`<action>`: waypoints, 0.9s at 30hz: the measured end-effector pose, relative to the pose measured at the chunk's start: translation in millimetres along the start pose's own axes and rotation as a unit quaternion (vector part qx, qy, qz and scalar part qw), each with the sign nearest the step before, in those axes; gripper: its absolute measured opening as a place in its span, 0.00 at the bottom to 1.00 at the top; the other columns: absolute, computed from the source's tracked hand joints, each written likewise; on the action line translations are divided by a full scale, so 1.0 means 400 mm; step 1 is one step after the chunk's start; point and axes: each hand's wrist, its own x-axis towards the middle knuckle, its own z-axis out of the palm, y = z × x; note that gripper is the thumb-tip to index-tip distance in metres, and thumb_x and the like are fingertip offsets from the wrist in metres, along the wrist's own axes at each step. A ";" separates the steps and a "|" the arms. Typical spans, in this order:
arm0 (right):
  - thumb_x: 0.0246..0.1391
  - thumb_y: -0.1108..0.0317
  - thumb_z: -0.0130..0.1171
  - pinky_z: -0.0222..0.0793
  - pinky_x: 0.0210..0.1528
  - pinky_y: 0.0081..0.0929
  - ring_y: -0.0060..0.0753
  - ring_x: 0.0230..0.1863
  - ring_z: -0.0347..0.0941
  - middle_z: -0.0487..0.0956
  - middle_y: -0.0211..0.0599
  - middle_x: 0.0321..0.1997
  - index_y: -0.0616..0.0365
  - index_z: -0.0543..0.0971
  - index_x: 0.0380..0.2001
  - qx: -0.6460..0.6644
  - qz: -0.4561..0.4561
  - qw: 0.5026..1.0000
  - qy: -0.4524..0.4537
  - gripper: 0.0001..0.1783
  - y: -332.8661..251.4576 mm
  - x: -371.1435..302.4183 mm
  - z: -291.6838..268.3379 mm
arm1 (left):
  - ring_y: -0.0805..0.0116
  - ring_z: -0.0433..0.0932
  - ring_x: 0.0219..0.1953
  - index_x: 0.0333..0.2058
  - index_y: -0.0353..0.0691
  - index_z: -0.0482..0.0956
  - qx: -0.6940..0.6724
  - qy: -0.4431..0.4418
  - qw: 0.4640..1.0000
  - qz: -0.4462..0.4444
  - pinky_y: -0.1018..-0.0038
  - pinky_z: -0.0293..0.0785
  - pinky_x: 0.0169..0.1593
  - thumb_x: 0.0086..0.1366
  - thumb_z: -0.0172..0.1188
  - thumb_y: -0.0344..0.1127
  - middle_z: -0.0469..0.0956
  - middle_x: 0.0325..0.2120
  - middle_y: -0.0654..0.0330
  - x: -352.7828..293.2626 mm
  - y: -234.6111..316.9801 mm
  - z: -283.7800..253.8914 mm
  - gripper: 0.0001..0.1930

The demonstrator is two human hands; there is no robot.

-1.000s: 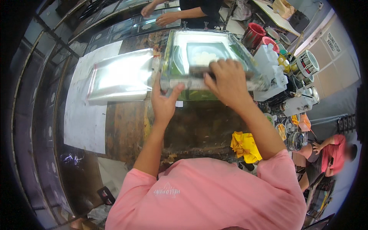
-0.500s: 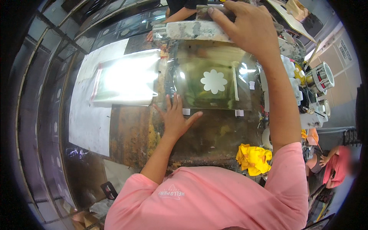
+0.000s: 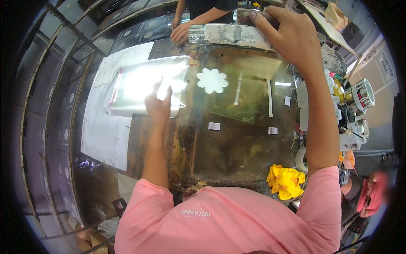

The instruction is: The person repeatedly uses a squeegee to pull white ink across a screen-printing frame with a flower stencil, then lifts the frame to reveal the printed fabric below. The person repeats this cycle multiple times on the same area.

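My right hand is closed at the far side of the table, its thumb over a dark wooden bar. In front of that bar runs a pale, stained frame bar. My left hand is above the near right part of a shiny stack of clear plastic sheets, thumb and forefinger stretched apart. Glare hides part of its fingertips. A white flower shape lies at the left of the greenish glass surface, apparently on a tilted clear sheet. Further right there is a thin white strip.
White tabs are stuck on the glass. A crumpled yellow cloth lies at the near right edge. Cans and bottles crowd the right side. Racks stand left. A co-worker's hands are at the far edge.
My left hand has moved from the glass leftward onto the plastic stack. The white flower has shifted left and turned on the glass. My right hand stays on the bar.
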 end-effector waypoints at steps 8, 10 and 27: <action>0.67 0.39 0.57 0.69 0.51 0.45 0.57 0.42 0.81 0.87 0.51 0.40 0.59 0.88 0.45 -0.018 0.006 1.000 -0.019 0.32 -0.003 -0.001 -0.003 | 0.47 0.68 0.75 0.70 0.49 0.76 0.100 0.034 0.994 0.004 0.49 0.53 0.79 0.71 0.67 0.49 0.73 0.68 0.42 0.182 -0.294 -0.035 0.31; 0.67 0.39 0.57 0.69 0.52 0.46 0.57 0.43 0.81 0.87 0.51 0.41 0.59 0.88 0.46 -0.027 0.006 0.999 -0.022 0.31 -0.004 -0.006 -0.002 | 0.43 0.61 0.77 0.73 0.48 0.71 0.174 0.019 0.983 -0.059 0.43 0.51 0.78 0.71 0.66 0.54 0.68 0.71 0.38 0.186 -0.298 -0.024 0.36; 0.66 0.39 0.58 0.69 0.49 0.47 0.59 0.41 0.80 0.85 0.52 0.37 0.59 0.88 0.41 0.017 0.016 0.999 -0.027 0.31 -0.020 -0.019 -0.003 | 0.50 0.78 0.45 0.38 0.40 0.86 0.132 -0.024 0.991 0.025 0.52 0.71 0.53 0.66 0.72 0.48 0.81 0.38 0.53 -0.056 -0.191 0.057 0.16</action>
